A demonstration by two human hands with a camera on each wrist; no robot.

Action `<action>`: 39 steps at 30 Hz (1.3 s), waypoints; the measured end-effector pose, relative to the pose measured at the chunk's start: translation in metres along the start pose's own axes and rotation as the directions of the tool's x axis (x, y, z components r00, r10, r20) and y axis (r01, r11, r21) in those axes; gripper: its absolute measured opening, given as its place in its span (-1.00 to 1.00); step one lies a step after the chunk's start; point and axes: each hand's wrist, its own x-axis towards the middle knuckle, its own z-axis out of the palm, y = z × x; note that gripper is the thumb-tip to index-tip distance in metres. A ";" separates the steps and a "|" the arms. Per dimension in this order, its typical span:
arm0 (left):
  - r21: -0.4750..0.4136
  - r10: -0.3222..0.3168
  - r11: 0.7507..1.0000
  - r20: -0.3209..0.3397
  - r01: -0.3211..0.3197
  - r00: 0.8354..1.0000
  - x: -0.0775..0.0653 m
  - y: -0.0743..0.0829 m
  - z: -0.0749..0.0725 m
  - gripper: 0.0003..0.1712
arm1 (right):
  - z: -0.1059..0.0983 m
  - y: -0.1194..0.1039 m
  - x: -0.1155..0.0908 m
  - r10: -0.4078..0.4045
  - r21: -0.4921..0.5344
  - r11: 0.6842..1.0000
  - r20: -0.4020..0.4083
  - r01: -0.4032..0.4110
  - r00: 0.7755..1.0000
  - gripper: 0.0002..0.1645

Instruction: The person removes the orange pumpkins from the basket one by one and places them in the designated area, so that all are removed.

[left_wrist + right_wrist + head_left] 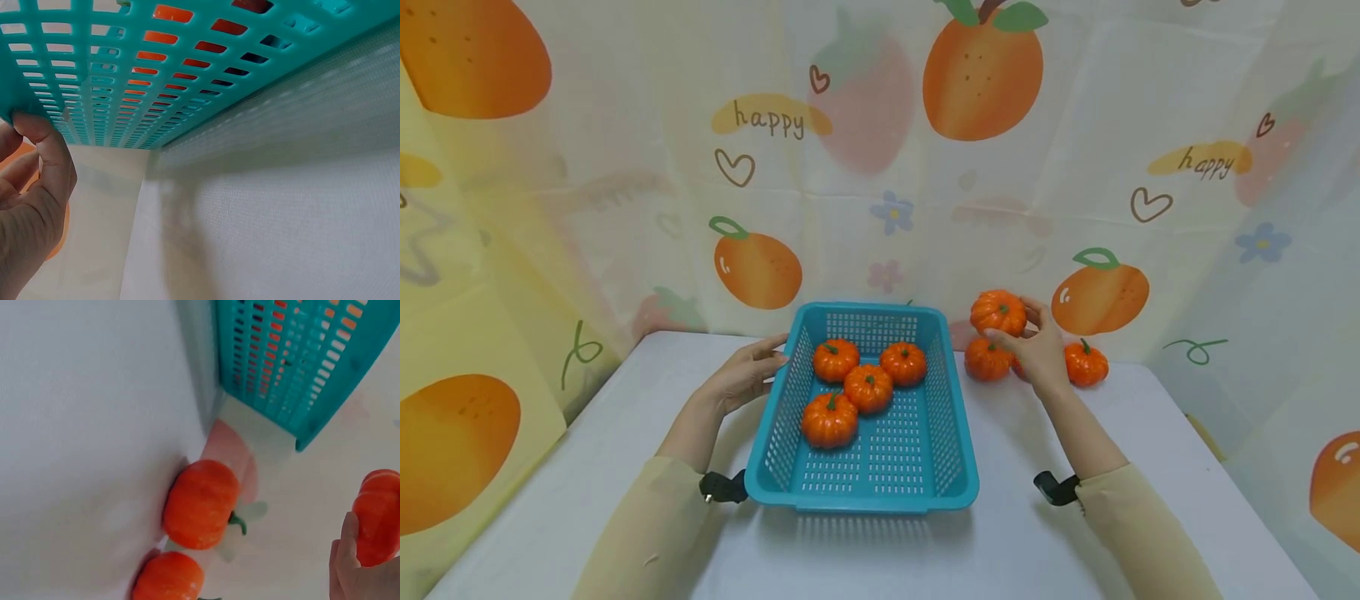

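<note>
a: where are we in the work?

b: mid-transfer, i'd say. the right hand has its fingers curled round a small orange pumpkin, lifted just right of the blue basket, above the ones on the white table

a: and the other hand?

b: the left hand rests against the basket's left wall, fingers relaxed and fairly straight, steadying it. four pumpkins lie inside the basket

a: next?

b: likely carry the held pumpkin left over the basket's rim, lower it into the free near end, then loosen the fingers. at least two more pumpkins sit right of the basket
</note>
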 end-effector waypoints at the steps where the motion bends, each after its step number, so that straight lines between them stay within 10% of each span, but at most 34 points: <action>1: 0.001 0.001 1.000 -0.001 -0.001 1.000 0.000 0.000 0.000 -0.21 | -0.002 0.001 0.001 0.001 0.004 1.000 -0.009 -0.001 1.000 0.09; 17: -0.004 -0.004 1.000 0.006 0.004 1.000 -0.001 0.000 0.001 -0.23 | -0.045 0.033 0.026 0.108 0.030 0.994 -0.213 -0.104 0.971 0.16; 39: -0.012 0.028 1.000 0.020 -0.027 0.999 -0.001 0.000 0.001 -0.24 | -0.122 0.091 0.053 0.405 0.266 0.911 -0.416 -0.316 0.814 0.11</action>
